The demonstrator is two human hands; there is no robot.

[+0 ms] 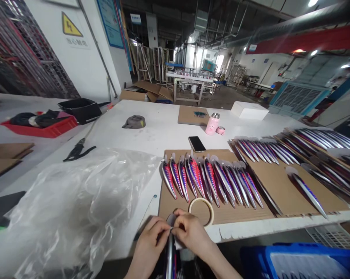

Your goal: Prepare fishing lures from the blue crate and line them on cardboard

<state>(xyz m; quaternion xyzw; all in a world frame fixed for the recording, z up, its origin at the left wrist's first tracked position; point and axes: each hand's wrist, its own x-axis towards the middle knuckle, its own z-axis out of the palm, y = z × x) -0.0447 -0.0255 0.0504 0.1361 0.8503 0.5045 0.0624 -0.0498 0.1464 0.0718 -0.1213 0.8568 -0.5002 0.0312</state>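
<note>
At the table's front edge, a silvery fishing lure (170,257) with a clear lip points down toward me. My left hand (152,241) pinches it at the head end, thumb and forefinger together. From the other side my right hand (192,231) is closed on the same spot, its fingertips meeting the left ones. Any small part between the fingertips is too tiny to make out. Just beyond my right hand a roll of masking tape (202,211) lies on a cardboard sheet (175,207). A row of red, purple and silver lures (195,176) rests on that sheet.
More lures lie on stacked cardboard (268,182) to the right. Crumpled clear plastic (84,201) covers the left side, near pliers (77,150). Farther back are a phone (196,143), a pink bottle (212,124) and a white box (249,110). A blue crate (302,250) stands low right.
</note>
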